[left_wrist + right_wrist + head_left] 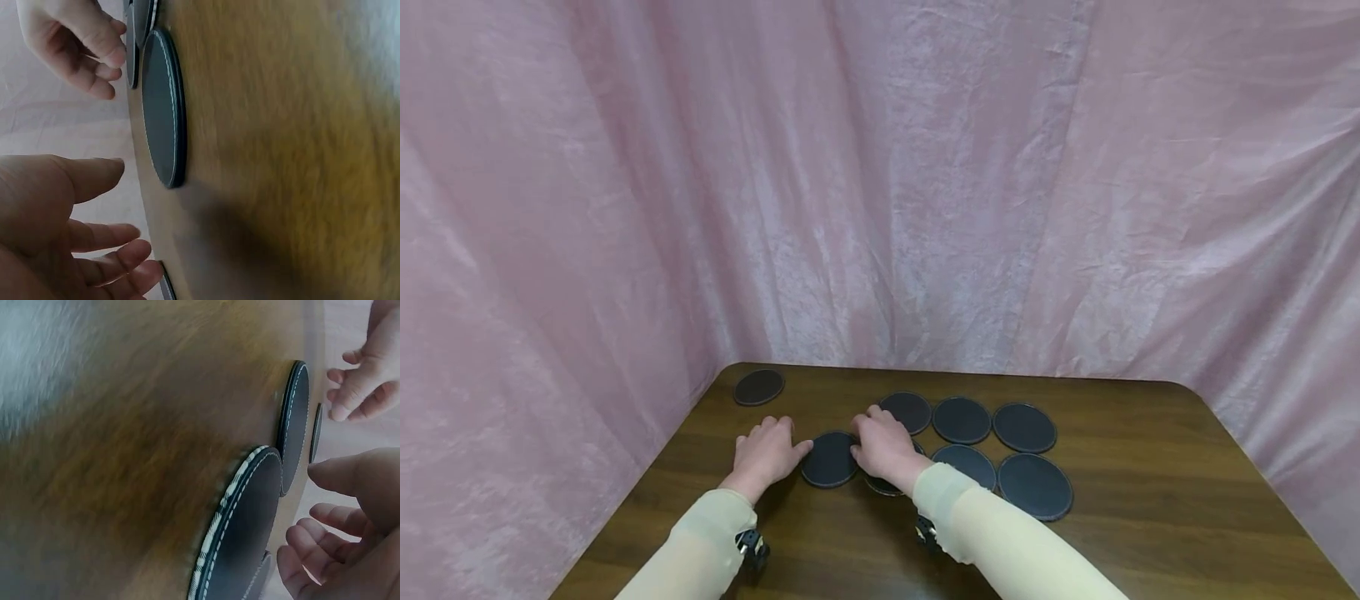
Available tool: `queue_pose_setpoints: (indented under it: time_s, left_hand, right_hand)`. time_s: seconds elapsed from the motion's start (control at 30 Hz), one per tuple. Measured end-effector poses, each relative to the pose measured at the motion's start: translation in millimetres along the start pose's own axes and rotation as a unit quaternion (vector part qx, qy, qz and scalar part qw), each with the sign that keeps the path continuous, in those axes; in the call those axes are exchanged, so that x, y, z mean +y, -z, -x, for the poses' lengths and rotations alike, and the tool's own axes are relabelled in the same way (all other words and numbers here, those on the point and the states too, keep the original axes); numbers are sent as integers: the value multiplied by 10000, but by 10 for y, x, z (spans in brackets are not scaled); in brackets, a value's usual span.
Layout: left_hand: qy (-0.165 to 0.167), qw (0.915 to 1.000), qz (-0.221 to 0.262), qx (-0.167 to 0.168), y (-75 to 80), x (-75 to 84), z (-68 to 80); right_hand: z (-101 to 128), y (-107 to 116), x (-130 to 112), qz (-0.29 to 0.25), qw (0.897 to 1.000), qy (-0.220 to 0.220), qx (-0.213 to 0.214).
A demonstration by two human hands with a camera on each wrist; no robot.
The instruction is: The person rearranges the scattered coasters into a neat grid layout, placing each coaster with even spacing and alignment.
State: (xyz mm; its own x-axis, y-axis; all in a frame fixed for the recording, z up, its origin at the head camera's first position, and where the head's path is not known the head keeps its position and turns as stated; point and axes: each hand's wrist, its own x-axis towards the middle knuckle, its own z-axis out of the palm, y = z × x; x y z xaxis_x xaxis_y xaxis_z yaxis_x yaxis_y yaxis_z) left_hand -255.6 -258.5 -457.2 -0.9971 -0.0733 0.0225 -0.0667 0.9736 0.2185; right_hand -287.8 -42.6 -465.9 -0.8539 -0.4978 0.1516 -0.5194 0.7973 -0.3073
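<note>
A round black leather coaster [829, 460] with pale edge stitching lies flat on the table between the two hands. Just left of it hovers my left hand [766, 454], thumb toward its edge, fingers loosely bent and holding nothing; the left wrist view shows a gap between thumb and coaster [161, 109]. My right hand [883, 446] is above the coaster's right side, also holding nothing, its relaxed fingers spread in the right wrist view. Beneath that hand and wrist a second coaster [240, 519] is partly hidden; its rim shows a black-and-white pattern.
Several more black coasters lie in two close rows to the right, among them a back one [961, 419] and a front one [1035, 487]. A lone coaster [759, 387] sits at the table's back left corner. Pink curtains [880, 208] hang behind the brown wooden table [1150, 500].
</note>
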Motion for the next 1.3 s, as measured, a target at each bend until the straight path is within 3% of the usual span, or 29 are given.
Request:
queue_pose_setpoints:
  time_s: [0.17, 0.3, 0.67, 0.9, 1.3]
  left_hand:
    - [76, 9998, 32, 185, -11, -87, -40]
    - [86, 9996, 15, 262, -13, -154, -77]
    - [103, 9994, 78, 314, 45, -255, -192]
    - [170, 9993, 139, 293, 81, -344, -301]
    - [416, 9989, 96, 206, 104, -610, -449]
  right_hand:
    - [15, -40, -6, 919, 9945, 434, 247]
    - [-6, -66, -23, 1200, 9907, 533, 352]
    - [-156, -101, -39, 1178, 9899, 687, 395]
    - [-324, -214, -17, 911, 9940, 559, 237]
    - [-373, -176, -52, 896, 9956, 264, -97]
